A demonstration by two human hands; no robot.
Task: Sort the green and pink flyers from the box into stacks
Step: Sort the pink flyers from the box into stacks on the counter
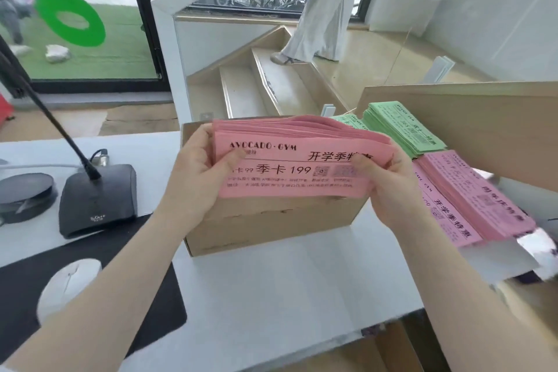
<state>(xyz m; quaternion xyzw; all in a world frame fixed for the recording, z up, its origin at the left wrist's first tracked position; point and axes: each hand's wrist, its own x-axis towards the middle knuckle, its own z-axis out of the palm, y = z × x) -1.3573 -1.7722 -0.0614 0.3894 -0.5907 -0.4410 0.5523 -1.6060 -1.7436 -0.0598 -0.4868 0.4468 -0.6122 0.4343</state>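
Pink paper fills the middle of the view: a thick bundle of pink flyers (290, 160) printed with "AVOCADO·GYM" is held above an open cardboard box (271, 223) that sits on a white desk (271, 290). The left hand (199, 178) grips the bundle's left end, thumb curled over the printed front sheet and fingers wrapped behind the stack. The right hand (389, 187) pinches the right end, thumb on the front sheet, the other fingers curled behind. The sheets fan slightly along their top edges. To the right of the box, a stack of green flyers (404, 130) lies beside a wooden panel (471, 133), with a second green stack (350, 121) partly hidden behind the held bundle. Nearer the camera, two stacks of pink flyers (471, 196) lie side by side, one overlapping the other, just below the green stack. On the left of the desk stand a black microphone base (96, 199) with its gooseneck rising to the upper left, a white mouse (69, 284) on a black mouse pad (90, 281), and a round dark disc (27, 190). Beyond the desk, stairs (265, 84) lead down, where a person in pale trousers (326, 9) stands.
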